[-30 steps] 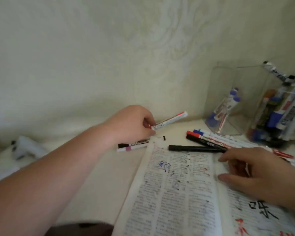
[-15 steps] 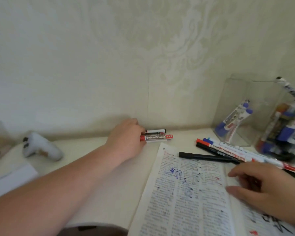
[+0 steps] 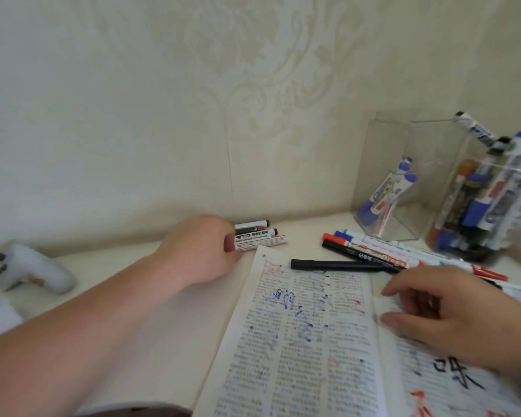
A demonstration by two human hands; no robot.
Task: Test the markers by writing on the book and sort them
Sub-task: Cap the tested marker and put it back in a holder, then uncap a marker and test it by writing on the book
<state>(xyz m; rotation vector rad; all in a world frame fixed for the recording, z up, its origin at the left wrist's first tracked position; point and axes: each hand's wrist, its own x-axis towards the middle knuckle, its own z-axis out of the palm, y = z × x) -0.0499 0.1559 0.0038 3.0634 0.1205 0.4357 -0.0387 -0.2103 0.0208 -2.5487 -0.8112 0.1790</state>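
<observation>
An open book (image 3: 307,341) of small print, scribbled with blue, black and red ink, lies on the white desk. My left hand (image 3: 199,251) is at the back by the wall, its thumb and curled fingers on the left end of a red whiteboard marker (image 3: 265,241). That marker lies beside two black-capped markers (image 3: 253,227). My right hand (image 3: 451,314) rests on the right page with relaxed fingers. A black pen (image 3: 337,264) lies across the book's top edge, next to a row of several markers (image 3: 373,251).
Two clear plastic holders stand at the back right: the left one (image 3: 385,176) has a few blue-capped markers, the right one (image 3: 487,200) is packed with markers. A white gadget (image 3: 33,269) lies at the far left of the desk.
My left hand carried the red marker from above the book to the wall and laid it beside the two black-capped markers. My right hand stayed on the page.
</observation>
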